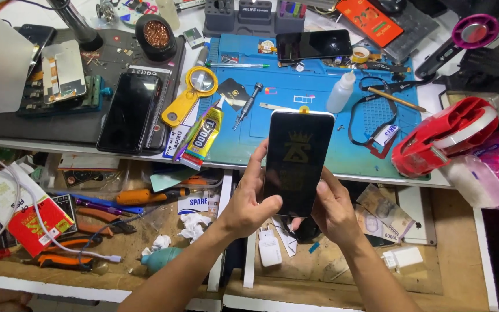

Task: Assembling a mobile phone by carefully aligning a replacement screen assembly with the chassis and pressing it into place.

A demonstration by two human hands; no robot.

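Observation:
A black smartphone (pixel 297 159) with a dark screen and a small yellow tab at its top edge is held upright above the front edge of a blue repair mat (pixel 295 98). My left hand (pixel 250 199) grips its left side with the thumb along the edge. From the right, my right hand (pixel 333 211) holds the lower corner, thumb on the screen's edge. Both forearms reach up from the bottom of the view.
On the mat lie a glue tube (pixel 204 136), a screwdriver (pixel 246 105), a white squeeze bottle (pixel 341 92) and another dark phone (pixel 313 45). A yellow magnifier (pixel 194 89) and a black phone (pixel 128 112) sit left. A red tape dispenser (pixel 446 136) stands right. Pliers and chargers fill the open drawer below.

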